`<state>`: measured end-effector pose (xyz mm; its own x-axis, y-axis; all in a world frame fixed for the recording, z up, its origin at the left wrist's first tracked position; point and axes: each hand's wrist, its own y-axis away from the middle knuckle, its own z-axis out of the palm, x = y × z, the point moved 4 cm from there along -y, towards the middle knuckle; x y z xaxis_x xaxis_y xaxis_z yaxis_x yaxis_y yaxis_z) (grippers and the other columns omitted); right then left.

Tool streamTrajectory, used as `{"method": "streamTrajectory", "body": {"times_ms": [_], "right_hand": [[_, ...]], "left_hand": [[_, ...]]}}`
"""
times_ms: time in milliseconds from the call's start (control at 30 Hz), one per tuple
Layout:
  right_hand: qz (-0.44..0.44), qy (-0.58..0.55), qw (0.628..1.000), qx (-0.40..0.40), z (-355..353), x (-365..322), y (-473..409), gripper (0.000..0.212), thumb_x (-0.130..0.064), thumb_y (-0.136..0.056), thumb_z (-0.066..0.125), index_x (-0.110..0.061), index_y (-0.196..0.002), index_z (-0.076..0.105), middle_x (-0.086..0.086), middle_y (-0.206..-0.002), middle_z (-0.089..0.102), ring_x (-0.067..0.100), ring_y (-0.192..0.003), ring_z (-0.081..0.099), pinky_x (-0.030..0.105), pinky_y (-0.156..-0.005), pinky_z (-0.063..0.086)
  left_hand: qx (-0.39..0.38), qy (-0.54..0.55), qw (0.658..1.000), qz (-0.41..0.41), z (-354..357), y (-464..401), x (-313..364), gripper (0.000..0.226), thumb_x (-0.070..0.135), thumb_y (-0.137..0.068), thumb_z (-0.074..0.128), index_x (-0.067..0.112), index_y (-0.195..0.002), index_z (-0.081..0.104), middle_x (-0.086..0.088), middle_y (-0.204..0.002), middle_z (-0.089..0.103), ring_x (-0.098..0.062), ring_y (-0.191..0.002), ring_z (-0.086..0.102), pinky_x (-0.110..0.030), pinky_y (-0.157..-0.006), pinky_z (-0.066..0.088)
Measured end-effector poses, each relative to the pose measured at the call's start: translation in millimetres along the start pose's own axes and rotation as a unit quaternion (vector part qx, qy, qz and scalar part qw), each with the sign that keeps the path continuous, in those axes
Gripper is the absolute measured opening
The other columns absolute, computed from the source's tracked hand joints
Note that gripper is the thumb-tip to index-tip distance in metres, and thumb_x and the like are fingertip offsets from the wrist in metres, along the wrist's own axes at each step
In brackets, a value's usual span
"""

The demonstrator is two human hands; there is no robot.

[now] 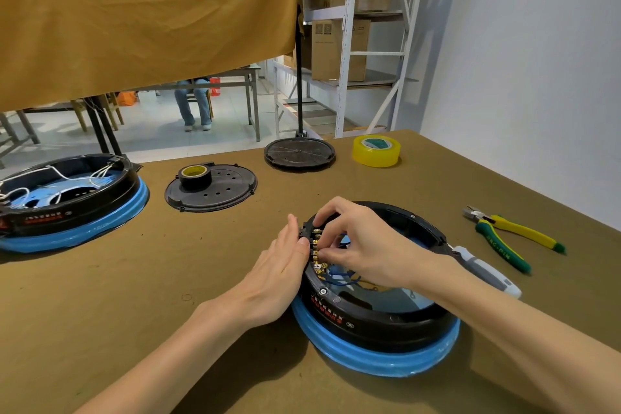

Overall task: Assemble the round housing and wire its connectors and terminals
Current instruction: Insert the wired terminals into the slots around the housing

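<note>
At the near-right housing's (376, 323) left rim, the right hand (366, 245) pinches something small on the brass terminal strip (316, 252); the left hand (279, 276) presses flat outside. Wiring looks under way, with blue wires (339, 274) loose and two covers (211, 190) lying far off.

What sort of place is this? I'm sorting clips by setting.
Probably a small assembly workshop. A worktable holds round housings with wiring, loose covers, tape rolls and pliers; metal shelving stacked with cardboard boxes stands behind.
</note>
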<state>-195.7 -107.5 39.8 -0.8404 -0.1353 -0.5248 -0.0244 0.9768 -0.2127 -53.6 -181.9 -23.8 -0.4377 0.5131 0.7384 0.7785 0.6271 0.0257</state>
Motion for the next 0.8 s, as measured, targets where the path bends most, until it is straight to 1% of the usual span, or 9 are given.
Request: {"method": "streamTrajectory", "body": {"times_ms": [67,200,367,467,533,633,700,733,800], "right_hand": [[-0.004,-0.006,1.0,-0.004,0,0,0,0.012,-0.02,-0.093,0.076,-0.014,-0.083,0.078,-0.01,-0.12,0.054,0.009,-0.084,0.063,0.03,-0.084,0.055],[-0.015,-0.013,1.0,-0.001,2,-2,2,0.011,-0.016,-0.093,0.075,-0.01,-0.085,0.077,-0.007,-0.121,0.055,0.01,-0.084,0.062,0.027,-0.081,0.055],[-0.012,-0.015,1.0,0.016,4,-1,5,0.011,-0.014,-0.094,0.074,-0.008,-0.086,0.077,-0.005,-0.122,0.055,0.012,-0.089,0.063,0.03,-0.083,0.055],[-0.01,-0.005,1.0,0.014,6,-1,6,0.011,-0.016,-0.094,0.073,-0.009,-0.087,0.077,-0.006,-0.121,0.055,0.011,-0.091,0.063,0.029,-0.085,0.055],[-0.005,0.009,1.0,0.007,2,0,5,0.011,-0.02,-0.094,0.074,-0.013,-0.089,0.079,-0.007,-0.119,0.055,0.008,-0.09,0.063,0.026,-0.085,0.054],[0.007,0.028,0.999,-0.043,-8,3,-1,0.009,-0.031,-0.093,0.075,-0.024,-0.09,0.081,-0.011,-0.122,0.053,-0.003,-0.092,0.06,0.019,-0.083,0.051],[0.0,0.04,0.996,-0.077,-10,3,-5,0.006,-0.034,-0.093,0.075,-0.03,-0.09,0.079,-0.012,-0.122,0.052,-0.014,-0.094,0.053,0.017,-0.081,0.046],[-0.004,0.044,0.995,-0.087,-10,3,-7,0.005,-0.035,-0.092,0.075,-0.032,-0.091,0.079,-0.013,-0.12,0.052,-0.015,-0.095,0.051,0.016,-0.082,0.044],[-0.005,0.049,0.994,-0.097,-10,4,-9,0.005,-0.037,-0.093,0.075,-0.033,-0.094,0.078,-0.015,-0.118,0.051,-0.009,-0.1,0.05,0.019,-0.086,0.044]], "left_hand": [[0.001,-0.009,1.0,0.001,0,-1,-2,0.067,0.062,-0.104,0.006,0.034,-0.158,-0.023,0.015,-0.169,-0.019,0.004,-0.15,-0.012,-0.028,-0.123,-0.007],[0.007,-0.009,1.0,0.002,1,-2,-3,0.065,0.059,-0.106,0.007,0.034,-0.159,-0.022,0.016,-0.169,-0.017,0.007,-0.146,-0.01,-0.025,-0.12,-0.007],[0.015,-0.004,1.0,0.001,3,-3,-2,0.063,0.056,-0.108,0.007,0.033,-0.16,-0.021,0.015,-0.17,-0.017,0.001,-0.153,-0.01,-0.03,-0.124,-0.007],[0.037,0.015,0.999,-0.001,4,-3,-2,0.062,0.054,-0.109,0.009,0.033,-0.161,-0.016,0.014,-0.171,-0.013,-0.002,-0.155,-0.008,-0.034,-0.128,-0.005],[0.043,0.032,0.999,-0.001,5,-3,-1,0.062,0.055,-0.109,0.011,0.033,-0.162,-0.013,0.014,-0.171,-0.009,-0.004,-0.156,-0.007,-0.036,-0.129,-0.002],[0.04,0.035,0.999,0.0,6,-2,-3,0.064,0.058,-0.108,0.011,0.034,-0.164,-0.008,0.015,-0.172,-0.004,0.002,-0.153,-0.004,-0.024,-0.121,-0.001],[0.05,0.046,0.998,0.003,6,-3,-5,0.064,0.058,-0.108,0.012,0.033,-0.164,-0.003,0.014,-0.172,0.003,0.007,-0.147,0.002,-0.02,-0.117,0.002],[0.053,0.049,0.997,0.003,6,-3,-6,0.064,0.058,-0.107,0.013,0.033,-0.164,-0.002,0.014,-0.172,0.004,0.008,-0.145,0.003,-0.02,-0.116,0.002],[0.055,0.049,0.997,0.004,7,-3,-7,0.064,0.06,-0.107,0.013,0.035,-0.164,-0.001,0.015,-0.172,0.006,0.008,-0.145,0.004,-0.02,-0.116,0.003]]}}
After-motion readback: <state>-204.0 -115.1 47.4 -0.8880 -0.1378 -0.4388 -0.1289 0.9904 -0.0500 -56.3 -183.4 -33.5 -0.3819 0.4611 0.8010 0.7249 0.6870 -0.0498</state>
